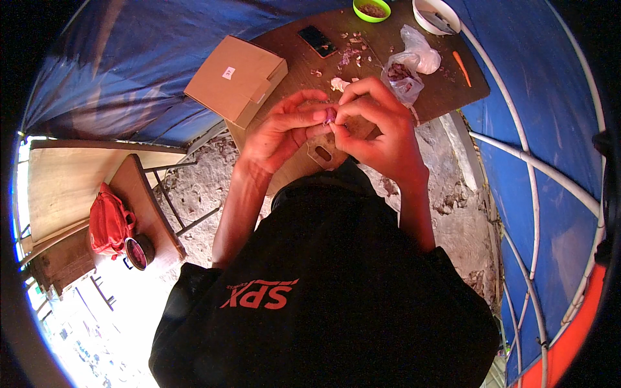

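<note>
Above the near edge of the brown table, my left hand (283, 126) pinches a small purple shallot (330, 116) between thumb and fingers. My right hand (377, 126) is closed with thumb and forefinger pressed to the shallot's right side, at its skin. Below both hands lies a wooden cutting board (312, 163) with a slot near its edge, partly hidden by my hands. A whitish piece, perhaps garlic (338, 84), rests just beyond my fingers. Scattered purple and pale peelings (352, 53) lie farther back on the table.
A cardboard box (234, 74) sits at the left, with a dark phone (317, 41) beyond it. Plastic bags (414, 58), one holding reddish pieces, lie right of centre near a slim orange object (462, 68). A green bowl (372, 18) and a white bowl (420, 16) stand at the far edge.
</note>
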The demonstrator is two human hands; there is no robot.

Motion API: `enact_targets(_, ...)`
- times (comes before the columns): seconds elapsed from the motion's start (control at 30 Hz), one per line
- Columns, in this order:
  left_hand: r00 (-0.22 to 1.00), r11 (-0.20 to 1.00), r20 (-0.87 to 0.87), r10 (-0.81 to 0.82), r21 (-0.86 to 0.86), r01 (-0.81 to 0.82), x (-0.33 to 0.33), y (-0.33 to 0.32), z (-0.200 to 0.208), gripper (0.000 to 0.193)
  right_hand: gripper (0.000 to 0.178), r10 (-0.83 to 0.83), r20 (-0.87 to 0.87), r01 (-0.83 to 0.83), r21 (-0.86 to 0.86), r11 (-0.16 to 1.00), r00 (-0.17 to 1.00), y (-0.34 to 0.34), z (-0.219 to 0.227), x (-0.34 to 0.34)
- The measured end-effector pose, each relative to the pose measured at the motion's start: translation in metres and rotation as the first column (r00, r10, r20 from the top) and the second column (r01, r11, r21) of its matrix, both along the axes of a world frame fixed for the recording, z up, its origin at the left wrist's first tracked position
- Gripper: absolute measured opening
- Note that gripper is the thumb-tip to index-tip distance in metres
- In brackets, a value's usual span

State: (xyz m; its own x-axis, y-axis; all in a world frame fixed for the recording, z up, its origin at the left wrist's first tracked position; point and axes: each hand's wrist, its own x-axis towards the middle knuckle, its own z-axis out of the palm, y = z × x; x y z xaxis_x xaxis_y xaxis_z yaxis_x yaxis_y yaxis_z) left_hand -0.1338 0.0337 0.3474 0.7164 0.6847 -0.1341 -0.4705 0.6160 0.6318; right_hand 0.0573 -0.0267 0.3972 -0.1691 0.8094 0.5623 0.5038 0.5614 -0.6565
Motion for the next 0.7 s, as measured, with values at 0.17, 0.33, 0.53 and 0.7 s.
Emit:
enact_targets(0.17, 0.999, 1.000, 0.050, 0.013, -0.024, -0.012, -0.001, -0.002, -0.002, 0.034, 0.019, 0.004, -0.060, -0.005, -0.023, 1.000, 0.998, 0.001, -0.002, 0.001)
enact_targets(0.33, 0.999, 0.999, 0.041, 0.035, -0.029, -0.033, -0.002, -0.002, -0.002, 0.032, 0.018, -0.013, -0.093, 0.007, -0.070, 0.998, 0.996, 0.001, -0.003, 0.001)
enact_targets(0.53, 0.987, 0.983, 0.025, 0.156, 0.092, -0.157, 0.002, -0.006, 0.000, 0.026, 0.018, -0.063, -0.127, 0.061, -0.016, 0.998, 0.990, 0.005, -0.012, 0.003)
enact_targets(0.7, 0.911, 0.894, -0.087, 0.404, 0.250, -0.373, 0.010, -0.014, 0.006, 0.024, 0.011, -0.215, -0.526, 0.052, -0.308, 0.950, 0.823, 0.001, -0.021, -0.005)
